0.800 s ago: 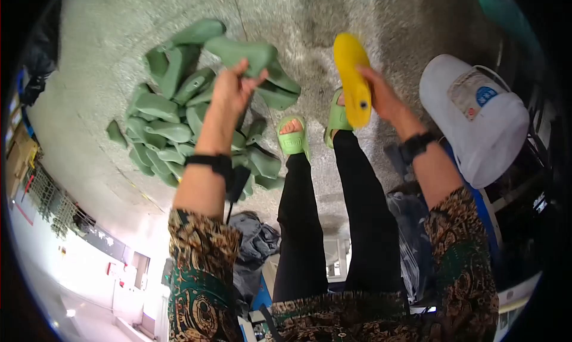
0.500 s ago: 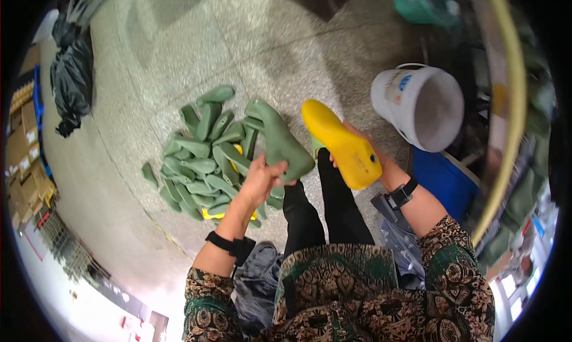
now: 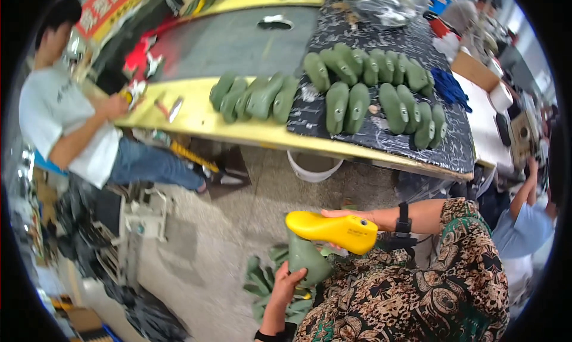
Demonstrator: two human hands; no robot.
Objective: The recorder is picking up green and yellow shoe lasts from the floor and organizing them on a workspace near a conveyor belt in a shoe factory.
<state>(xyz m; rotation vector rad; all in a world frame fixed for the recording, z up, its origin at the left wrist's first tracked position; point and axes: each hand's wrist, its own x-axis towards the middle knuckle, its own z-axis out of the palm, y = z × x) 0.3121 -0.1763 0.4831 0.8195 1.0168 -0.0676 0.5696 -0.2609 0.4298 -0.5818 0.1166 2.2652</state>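
Note:
A yellow shoe last (image 3: 335,231) lies level in my right hand (image 3: 348,214), whose fingers are wrapped round its heel end. Just below it, my left hand (image 3: 290,282) grips a green shoe last (image 3: 308,257). The yellow last covers the upper part of the green one. Behind my left hand, a pile of green shoe lasts (image 3: 256,277) lies on the floor, partly hidden by my arm and clothes. More green shoe lasts (image 3: 347,108) stand in rows on the black-covered part of the workbench, and a further group (image 3: 257,97) is on its yellow edge.
The long workbench (image 3: 196,112) crosses ahead, with a white bucket (image 3: 314,169) beneath it. A person (image 3: 71,118) stands at its left, handling something small. Dark plastic bags (image 3: 146,312) lie at the lower left. Another person in blue (image 3: 524,231) is at the right.
My view has swung up from the floor to the workbench. Both lasts remain in my hands; the yellow one has turned nearly level and now overlaps the green one.

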